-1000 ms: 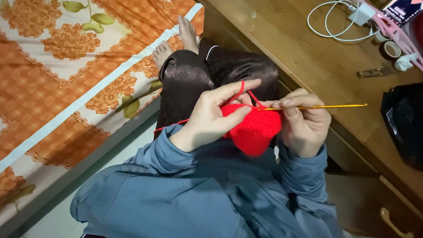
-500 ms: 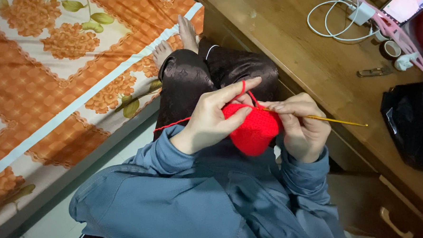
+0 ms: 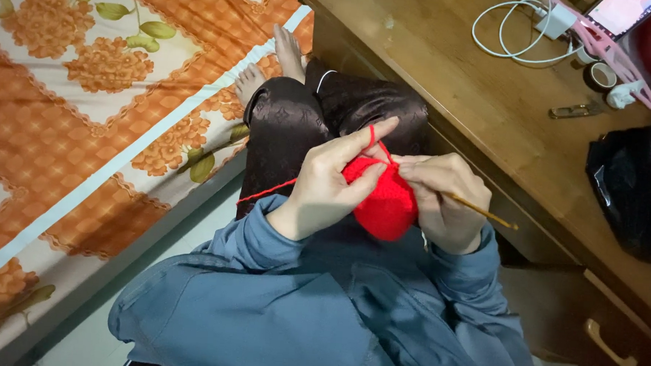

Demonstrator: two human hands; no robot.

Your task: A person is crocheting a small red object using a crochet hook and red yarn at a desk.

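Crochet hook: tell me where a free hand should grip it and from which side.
Grip the bare shaft end of the crochet hook that sticks out past the right hand, coming from the desk side. The tip end is probably buried in the red piece between both hands, with the left hand covering that side.

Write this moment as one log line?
left hand: holds red crocheted yarn piece | right hand: grips thin yellow crochet hook

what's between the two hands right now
In the head view, a red crochet piece sits between the left hand and the right hand, both gripping it. A strand of red yarn runs over the left forefinger.
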